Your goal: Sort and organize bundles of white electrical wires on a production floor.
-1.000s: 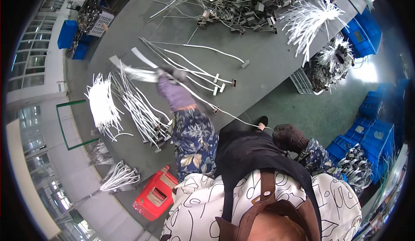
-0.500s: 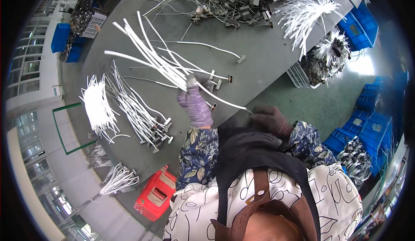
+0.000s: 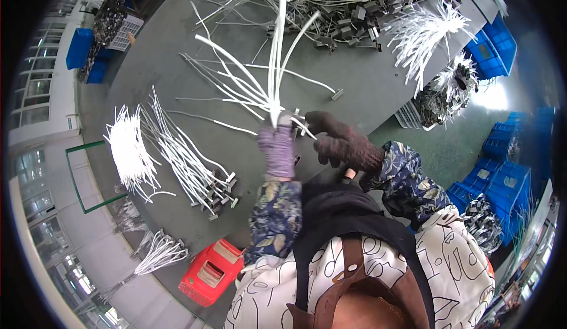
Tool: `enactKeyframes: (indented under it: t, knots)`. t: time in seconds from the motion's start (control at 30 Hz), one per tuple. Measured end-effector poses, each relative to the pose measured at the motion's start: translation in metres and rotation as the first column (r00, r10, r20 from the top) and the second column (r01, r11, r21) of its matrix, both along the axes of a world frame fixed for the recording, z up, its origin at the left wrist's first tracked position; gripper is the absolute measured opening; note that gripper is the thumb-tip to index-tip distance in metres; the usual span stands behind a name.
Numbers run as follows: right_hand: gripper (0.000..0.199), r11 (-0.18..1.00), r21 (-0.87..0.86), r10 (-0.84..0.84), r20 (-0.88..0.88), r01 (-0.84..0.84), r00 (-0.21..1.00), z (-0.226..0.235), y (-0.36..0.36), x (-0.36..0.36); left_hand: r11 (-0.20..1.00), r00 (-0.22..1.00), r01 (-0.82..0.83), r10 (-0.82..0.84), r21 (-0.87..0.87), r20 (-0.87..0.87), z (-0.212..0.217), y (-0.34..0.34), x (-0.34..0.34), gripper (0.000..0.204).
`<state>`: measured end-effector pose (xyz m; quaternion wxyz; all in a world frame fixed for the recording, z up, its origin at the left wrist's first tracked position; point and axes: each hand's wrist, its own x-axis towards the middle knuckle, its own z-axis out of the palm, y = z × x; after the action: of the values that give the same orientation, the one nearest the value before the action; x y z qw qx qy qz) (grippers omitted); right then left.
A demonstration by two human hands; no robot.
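Observation:
My left hand [image 3: 277, 149], in a purple-grey glove, is closed around a fanned bunch of thin white tubes [image 3: 273, 75] above the table. Most of the tubes spread upward from its grip, and one short end pokes out to the right. Beside that end is my right hand [image 3: 345, 143], in a dark brown glove. Its fingers are apart and its upper fingers reach up to the tube end; whether they touch it cannot be made out. Under and behind the bunch lie several wires in white sleeves, one ending in a small metal block [image 3: 337, 95].
Left on the grey table [image 3: 366, 75] lie a white tube bundle [image 3: 131, 152] and sleeved wires with metal ends [image 3: 189, 158]. Metal parts [image 3: 354, 13] are heaped at the far side, near another white bundle [image 3: 428, 34]. A red stool [image 3: 212, 273] and blue crates [image 3: 496, 184] stand around.
My right hand has moved up and left from the tube's tip to beside my left hand. My left hand has shifted slightly right, and the tube bunch has swung more upright.

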<state>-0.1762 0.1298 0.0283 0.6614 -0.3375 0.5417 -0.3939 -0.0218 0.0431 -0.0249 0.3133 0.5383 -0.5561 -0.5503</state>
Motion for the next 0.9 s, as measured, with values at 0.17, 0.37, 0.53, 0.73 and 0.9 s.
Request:
enactKeyframes:
  t: [0.17, 0.37, 0.53, 0.73, 0.9]
  knots:
    - [0.077, 0.978, -0.196, -0.182, -0.647, 0.069, 0.741, -0.033, -0.043, -0.044, 0.988, 0.964, -0.124, 0.142, 0.092, -0.227, -0.033, -0.068, 0.066, 0.028]
    - [0.053, 0.945, -0.315, -0.28, -0.917, -0.085, 0.284, -0.088, -0.13, -0.116, 0.958, 0.593, 0.191, 0.061, 0.214, -0.803, -0.016, -0.062, 0.019, 0.022]
    - [0.025, 0.797, -0.124, -0.602, -0.079, 0.591, 0.795, -0.07, -0.051, -0.116, 0.884, 0.568, 0.161, 0.28, 0.438, -0.774, -0.017, -0.047, 0.0, 0.028]
    - [0.009, 0.874, -0.131, -0.481, -0.078, 0.469, 0.873, -0.016, 0.052, -0.059, 0.687, 0.622, 0.433, 0.24, 0.583, -0.745, 0.002, 0.028, -0.082, 0.026]
    - [0.007, 0.86, 0.244, -0.509, 0.344, 0.449, 0.789, -0.058, 0.218, -0.033, 0.642, 0.622, 0.516, 0.175, 0.568, -0.763, -0.033, 0.04, -0.099, 0.023]
